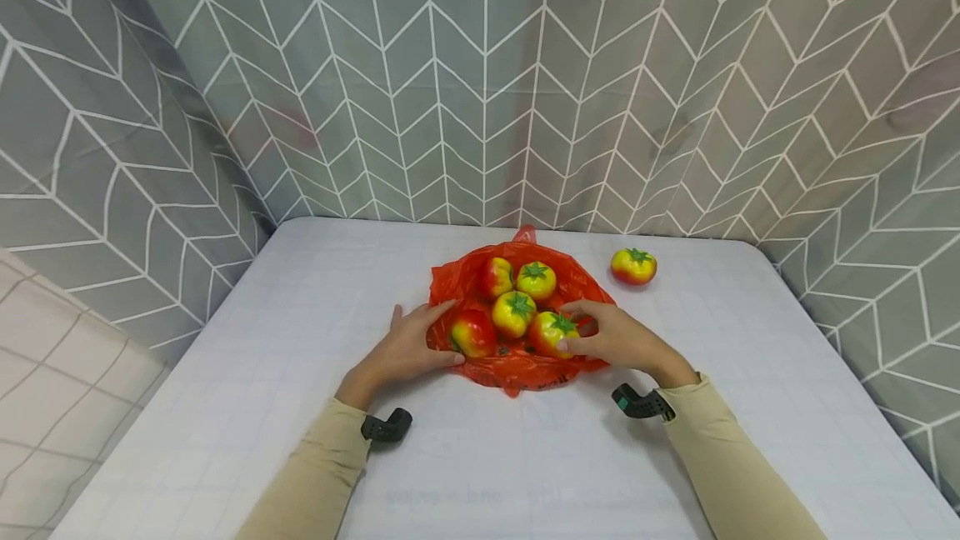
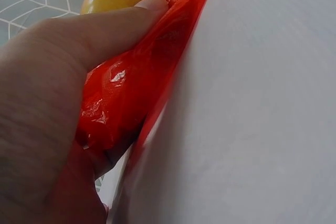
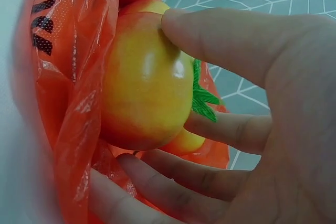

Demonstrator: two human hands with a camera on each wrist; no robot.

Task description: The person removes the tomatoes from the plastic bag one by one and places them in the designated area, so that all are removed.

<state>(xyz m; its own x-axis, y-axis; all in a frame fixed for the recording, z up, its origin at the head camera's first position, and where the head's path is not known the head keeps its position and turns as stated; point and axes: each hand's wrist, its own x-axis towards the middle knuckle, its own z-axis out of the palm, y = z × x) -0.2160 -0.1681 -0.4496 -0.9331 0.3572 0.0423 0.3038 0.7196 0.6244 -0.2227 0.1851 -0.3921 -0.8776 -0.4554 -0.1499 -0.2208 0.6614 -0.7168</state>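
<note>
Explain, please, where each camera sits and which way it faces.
Head: on the head, facing forward and down at the table; left hand, right hand and sleeves show.
Left wrist: on that wrist, facing the bag; left hand shows.
Right wrist: likewise, facing one fruit; right hand shows.
Head and right wrist share that fruit.

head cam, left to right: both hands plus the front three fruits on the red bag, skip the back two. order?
left hand → mostly red fruit → middle fruit → fruit at the right fingertips → right hand
</note>
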